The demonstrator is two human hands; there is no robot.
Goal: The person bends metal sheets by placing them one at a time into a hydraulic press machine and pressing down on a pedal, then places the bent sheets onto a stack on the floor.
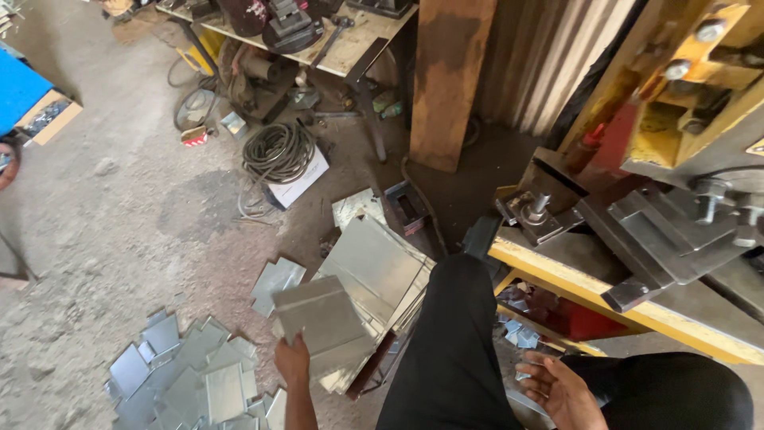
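Note:
My left hand (293,362) grips the near edge of a flat grey metal sheet (322,318) and holds it just above a stack of similar sheets (374,267) beside my left leg. My right hand (561,390) hangs open, palm up, between my legs in black trousers (454,342), holding nothing. A yellow and grey press machine (676,199) stands at the right, in front of my right knee.
Several cut metal pieces (187,374) lie scattered on the concrete floor at the lower left. A coil of cable (277,151) and a white sheet lie further off. A cluttered workbench (318,40) and a rusty post (450,80) stand at the back. Small offcuts (517,330) sit under the machine.

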